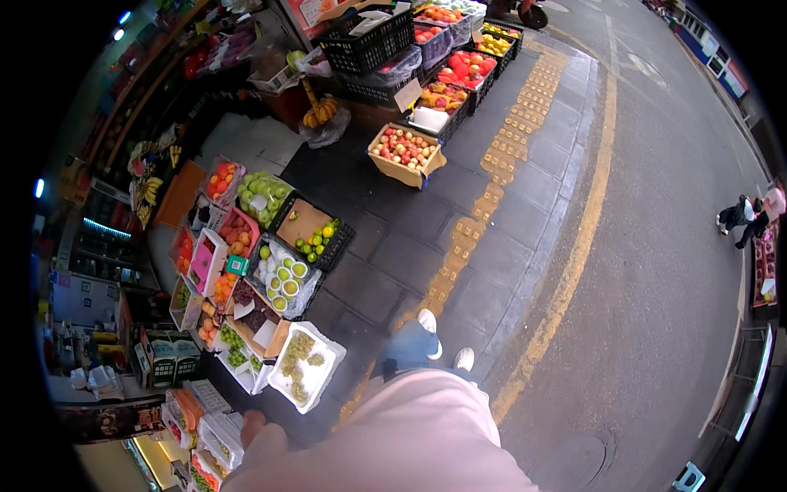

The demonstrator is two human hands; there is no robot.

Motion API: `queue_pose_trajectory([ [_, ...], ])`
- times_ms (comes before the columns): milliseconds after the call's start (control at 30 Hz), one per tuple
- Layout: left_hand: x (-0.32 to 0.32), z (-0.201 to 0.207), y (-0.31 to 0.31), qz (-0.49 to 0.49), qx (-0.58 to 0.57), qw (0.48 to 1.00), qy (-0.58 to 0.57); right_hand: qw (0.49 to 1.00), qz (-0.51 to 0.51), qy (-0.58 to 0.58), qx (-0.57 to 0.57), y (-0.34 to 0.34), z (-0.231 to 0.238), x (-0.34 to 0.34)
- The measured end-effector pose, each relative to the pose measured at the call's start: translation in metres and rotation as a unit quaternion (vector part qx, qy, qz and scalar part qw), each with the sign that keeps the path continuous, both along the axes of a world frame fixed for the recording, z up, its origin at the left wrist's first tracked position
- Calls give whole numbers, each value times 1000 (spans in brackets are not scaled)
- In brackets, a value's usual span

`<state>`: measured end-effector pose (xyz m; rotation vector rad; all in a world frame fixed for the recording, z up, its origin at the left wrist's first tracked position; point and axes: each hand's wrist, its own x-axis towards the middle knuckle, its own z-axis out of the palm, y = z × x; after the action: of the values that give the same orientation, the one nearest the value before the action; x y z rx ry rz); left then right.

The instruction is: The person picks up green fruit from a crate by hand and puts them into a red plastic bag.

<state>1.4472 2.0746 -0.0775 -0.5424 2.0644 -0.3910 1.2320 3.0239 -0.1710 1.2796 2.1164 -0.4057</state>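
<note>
My left hand (253, 425) shows in small part at the lower left, beyond my pink sleeve. It hangs beside the fruit display, and its fingers cannot be made out. Nearest to it are a white foam tray of green grapes (297, 361), just ahead, and a clear-lidded white box (221, 438) to its left. Past the tray lie dark grapes (258, 312), a crate with green fruit in white cups (287, 279) and a black crate of green citrus (318, 240). My right hand is out of the picture.
A carton of red-yellow fruit (406, 148) stands ahead on the pavement, with black crates (366, 41) behind it. Yellow tactile paving (467, 234) runs past my feet. To the right is the road (656, 246), where people (742, 215) are across the far side.
</note>
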Motion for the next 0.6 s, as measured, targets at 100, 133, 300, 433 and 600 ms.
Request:
queue_pose_trajectory([
  [100,-55,-4,-16,-63,62,995,-50,1000,-5,20,-16,-13,-4,-88],
  [133,-48,-6,-5,-65,94,991,-72,999,16,46,-12,-11,-7,-134],
  [300,-335,-125,75,261,235,864,360,918,233,318,-46,-85,-19,-472],
  [433,-690,27,155,263,442,702,492,728,453,472,-203,-379,67,-725],
  [600,-877,176,123,137,251,596,750,539,694,408,-250,-703,243,-776],
])
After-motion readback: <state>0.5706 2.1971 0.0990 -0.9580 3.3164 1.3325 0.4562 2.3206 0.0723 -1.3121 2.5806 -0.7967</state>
